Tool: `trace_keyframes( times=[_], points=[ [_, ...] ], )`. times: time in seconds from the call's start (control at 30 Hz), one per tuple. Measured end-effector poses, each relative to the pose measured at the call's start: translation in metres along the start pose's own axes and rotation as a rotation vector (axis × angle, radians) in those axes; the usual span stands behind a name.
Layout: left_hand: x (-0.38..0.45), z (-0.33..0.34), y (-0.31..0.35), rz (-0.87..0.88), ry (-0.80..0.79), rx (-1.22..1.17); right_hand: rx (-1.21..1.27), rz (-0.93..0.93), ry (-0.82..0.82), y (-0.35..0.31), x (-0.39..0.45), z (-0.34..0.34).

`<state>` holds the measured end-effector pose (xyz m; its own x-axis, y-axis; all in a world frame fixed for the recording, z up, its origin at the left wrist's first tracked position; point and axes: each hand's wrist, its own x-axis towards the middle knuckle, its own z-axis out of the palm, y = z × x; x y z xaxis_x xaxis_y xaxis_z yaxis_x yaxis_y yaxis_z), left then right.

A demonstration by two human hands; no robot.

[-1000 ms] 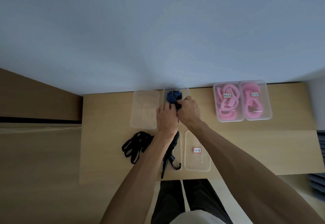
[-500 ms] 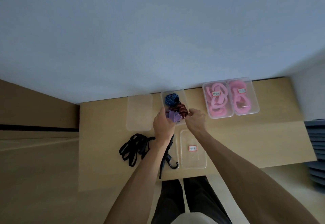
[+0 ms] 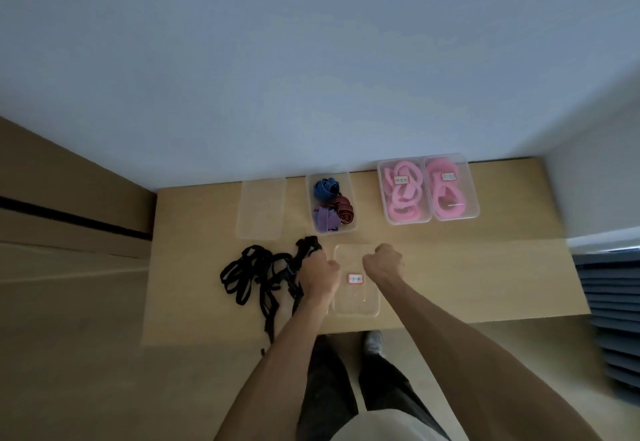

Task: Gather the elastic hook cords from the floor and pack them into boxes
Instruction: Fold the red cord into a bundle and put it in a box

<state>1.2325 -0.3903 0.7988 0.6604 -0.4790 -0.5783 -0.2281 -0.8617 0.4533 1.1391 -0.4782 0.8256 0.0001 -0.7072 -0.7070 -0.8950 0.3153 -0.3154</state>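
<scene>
Wooden desk (image 3: 450, 267) against a pale wall, everything on it; two lidded clear boxes of pink cords (image 3: 428, 191) at far right, side by side and touching, each with a small white label on the lid (writing too blurred to read); open clear box (image 3: 330, 202) at far centre holds three bundled cords, blue at the back, dark red striped at right, purple at front left; a loose clear lid (image 3: 261, 213) lies flat left of that box, a small gap between; near-centre clear box (image 3: 355, 281) carries a red-bordered white label (characters unreadable), looks empty; black hook cords (image 3: 258, 276) in a tangled pile at near left, strands trailing over the desk's front edge; left hand (image 3: 318, 276) closed in a fist on the right end of the black tangle, a clump of cord sticking up just past the knuckles, fingers wrapped around the strands; right hand (image 3: 382, 262) curled shut over the near box's right side, nothing visible inside it (cannot tell if it touches the box); both hands flank the label.
</scene>
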Motion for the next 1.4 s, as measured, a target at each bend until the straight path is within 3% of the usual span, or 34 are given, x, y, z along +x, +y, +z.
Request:
trace_keyframes(
  times=[0.1, 0.23, 0.33, 0.43, 0.57, 0.77, 0.93, 1.17, 1.4],
  points=[
    [-0.017, 0.017, -0.011, -0.091, -0.110, 0.095, -0.037, 0.017, -0.097, 0.025, -0.003, 0.001],
    [-0.021, 0.036, -0.017, -0.093, -0.087, 0.197, 0.015, 0.004, -0.078, 0.050, -0.004, 0.010],
    [-0.025, 0.050, -0.013, -0.049, -0.071, 0.190, 0.212, 0.042, -0.030, 0.060, 0.005, 0.015],
    [-0.035, 0.062, -0.015, -0.053, -0.017, 0.230, 0.357, 0.155, -0.091, 0.066, 0.011, 0.022],
    [-0.038, 0.074, -0.019, -0.004, 0.017, 0.230, 0.338, 0.163, -0.136, 0.074, 0.019, 0.026],
    [-0.045, 0.073, -0.019, 0.083, 0.158, 0.060, 0.318, 0.025, 0.104, 0.077, 0.008, 0.024],
    [-0.049, 0.043, 0.006, 0.061, 0.254, -0.282, 0.365, -0.121, 0.182, 0.054, 0.002, -0.008],
    [-0.014, -0.014, 0.045, 0.117, 0.402, -0.323, 0.489, -0.189, 0.303, -0.022, -0.004, -0.028],
    [0.039, -0.036, 0.044, 0.052, 0.402, -0.334, 0.376, -0.155, 0.271, -0.074, 0.020, -0.012]
  ],
)
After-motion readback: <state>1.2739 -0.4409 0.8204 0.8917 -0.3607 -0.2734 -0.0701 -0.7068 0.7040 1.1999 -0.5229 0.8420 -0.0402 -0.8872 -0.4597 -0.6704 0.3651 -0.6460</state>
